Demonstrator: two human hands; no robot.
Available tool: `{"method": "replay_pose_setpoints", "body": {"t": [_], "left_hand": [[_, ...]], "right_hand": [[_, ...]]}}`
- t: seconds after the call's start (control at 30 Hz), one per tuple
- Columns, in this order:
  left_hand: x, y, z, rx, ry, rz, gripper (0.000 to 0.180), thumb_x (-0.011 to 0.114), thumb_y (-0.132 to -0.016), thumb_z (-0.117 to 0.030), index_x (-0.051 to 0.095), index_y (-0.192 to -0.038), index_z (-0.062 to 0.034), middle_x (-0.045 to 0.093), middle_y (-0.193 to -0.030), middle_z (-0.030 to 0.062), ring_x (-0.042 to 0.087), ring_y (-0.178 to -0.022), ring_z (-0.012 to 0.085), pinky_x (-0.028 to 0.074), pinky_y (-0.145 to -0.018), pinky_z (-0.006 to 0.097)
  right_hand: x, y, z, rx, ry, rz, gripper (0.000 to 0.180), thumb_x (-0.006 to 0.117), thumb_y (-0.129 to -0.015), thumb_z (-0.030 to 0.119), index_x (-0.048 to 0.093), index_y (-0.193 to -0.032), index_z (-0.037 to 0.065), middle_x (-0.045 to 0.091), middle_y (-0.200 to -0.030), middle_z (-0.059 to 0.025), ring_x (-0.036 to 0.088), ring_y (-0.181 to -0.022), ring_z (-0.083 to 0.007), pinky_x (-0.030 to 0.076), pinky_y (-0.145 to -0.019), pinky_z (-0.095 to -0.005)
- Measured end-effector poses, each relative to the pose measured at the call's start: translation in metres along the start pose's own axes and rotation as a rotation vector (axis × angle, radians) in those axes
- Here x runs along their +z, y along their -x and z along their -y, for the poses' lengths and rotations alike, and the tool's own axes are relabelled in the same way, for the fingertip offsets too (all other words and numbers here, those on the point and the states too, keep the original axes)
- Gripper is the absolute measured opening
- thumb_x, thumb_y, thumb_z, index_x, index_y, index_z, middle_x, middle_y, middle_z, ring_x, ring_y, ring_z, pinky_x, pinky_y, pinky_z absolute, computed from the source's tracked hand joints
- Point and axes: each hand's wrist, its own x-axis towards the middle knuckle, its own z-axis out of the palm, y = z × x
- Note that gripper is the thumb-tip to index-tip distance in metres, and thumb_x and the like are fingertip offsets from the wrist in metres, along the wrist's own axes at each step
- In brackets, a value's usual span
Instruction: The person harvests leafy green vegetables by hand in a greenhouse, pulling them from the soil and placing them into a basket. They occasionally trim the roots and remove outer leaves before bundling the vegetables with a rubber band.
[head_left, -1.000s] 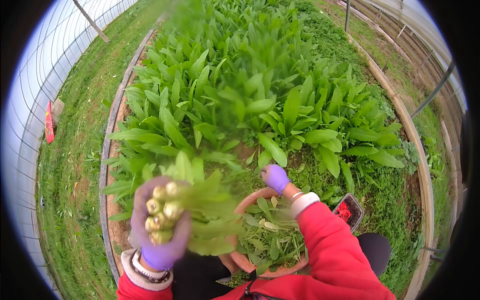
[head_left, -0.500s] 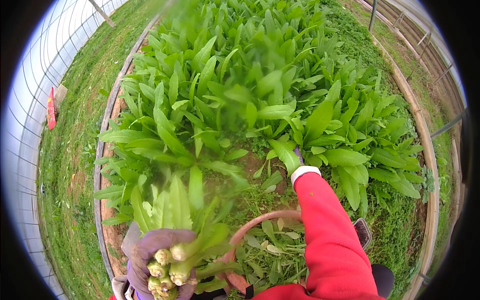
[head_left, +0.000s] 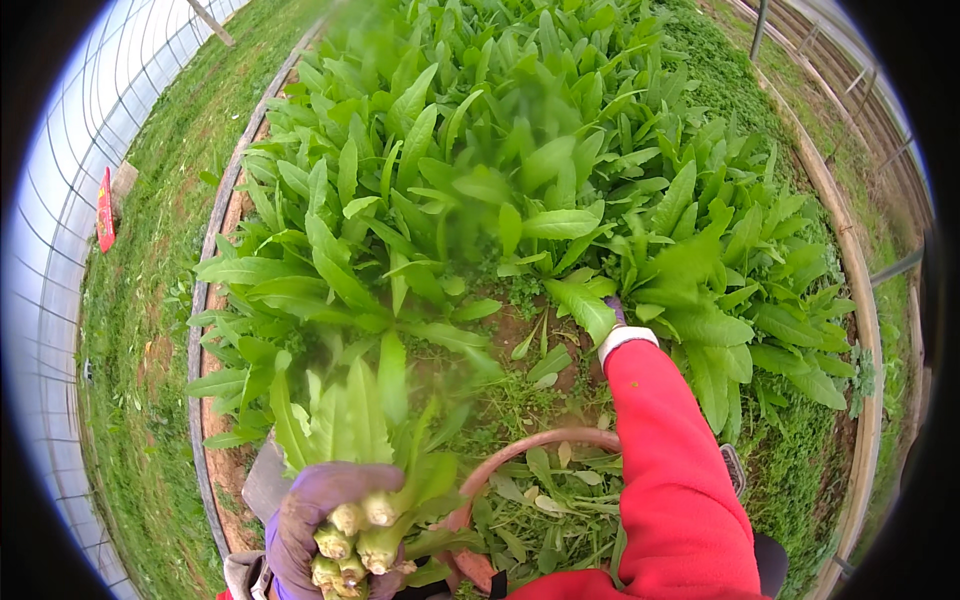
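My left hand, in a purple glove, is closed around a bunch of leafy greens. Their pale cut stem ends face me, and the long leaves point away over the bed. My right arm, in a red sleeve with a white cuff, reaches forward to the leafy plants growing at the right. Only a bit of purple glove on my right hand shows between the leaves; its fingers are hidden, as is anything they may hold. A broad leaf hangs just left of the cuff.
A reddish round-rimmed basket with loose leaves inside stands near me, partly behind my right sleeve. Board edging runs along the left of the bed, and more edging along the right. A red object lies by the far-left plastic wall.
My right hand has shifted slightly right among the plants, and leaves beside it have moved. The left hand with the bunch sits slightly farther right in view.
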Motion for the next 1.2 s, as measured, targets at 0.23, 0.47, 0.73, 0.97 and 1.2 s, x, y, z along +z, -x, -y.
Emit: {"method": "replay_pose_setpoints", "body": {"t": [0.23, 0.47, 0.73, 0.97, 1.2], "left_hand": [[0.0, -0.007, 0.003, 0.095, -0.045, 0.025, 0.055, 0.07, -0.082, -0.009, 0.045, -0.13, 0.0023, 0.058, -0.126, 0.0215, 0.06, -0.113, 0.0296, 0.047, -0.098, 0.041], [0.003, -0.009, -0.006, 0.15, -0.085, 0.011, 0.053, 0.071, -0.079, -0.009, 0.05, -0.126, 0.0033, 0.062, -0.121, 0.0209, 0.062, -0.108, 0.029, 0.048, -0.094, 0.039], [0.006, -0.005, -0.008, 0.09, -0.06, -0.009, 0.052, 0.07, -0.075, -0.006, 0.053, -0.123, 0.0024, 0.063, -0.119, 0.0191, 0.062, -0.107, 0.0293, 0.048, -0.095, 0.039], [0.0, 0.006, -0.011, 0.125, -0.11, -0.014, 0.051, 0.072, -0.074, -0.005, 0.055, -0.122, -0.0001, 0.064, -0.118, 0.016, 0.064, -0.103, 0.0274, 0.049, -0.09, 0.037], [0.004, 0.017, -0.007, 0.099, -0.064, 0.002, 0.05, 0.071, -0.076, -0.003, 0.055, -0.123, 0.0001, 0.064, -0.118, 0.0152, 0.064, -0.103, 0.0277, 0.05, -0.09, 0.036]], "right_hand": [[-0.005, -0.004, -0.019, 0.02, 0.003, 0.012, 0.031, 0.055, -0.09, 0.024, 0.071, -0.108, 0.004, 0.069, -0.109, -0.021, 0.066, -0.106, -0.0352, 0.05, -0.086, -0.0425], [-0.007, -0.004, 0.01, -0.048, -0.018, -0.022, 0.031, 0.056, -0.09, 0.024, 0.07, -0.109, 0.004, 0.069, -0.11, -0.0207, 0.066, -0.106, -0.0346, 0.05, -0.087, -0.0419], [0.042, 0.01, 0.036, -0.045, 0.041, 0.023, 0.032, 0.057, -0.09, 0.025, 0.07, -0.111, 0.004, 0.07, -0.11, -0.0203, 0.066, -0.107, -0.034, 0.05, -0.087, -0.0413], [0.009, -0.004, -0.011, 0.033, 0.056, 0.042, 0.033, 0.058, -0.09, 0.025, 0.07, -0.112, 0.004, 0.07, -0.111, -0.02, 0.066, -0.108, -0.0334, 0.05, -0.087, -0.0408], [0.015, -0.023, -0.024, 0.031, 0.076, 0.049, 0.034, 0.058, -0.09, 0.025, 0.07, -0.114, 0.005, 0.07, -0.112, -0.0196, 0.066, -0.108, -0.0329, 0.05, -0.088, -0.0402]]}}
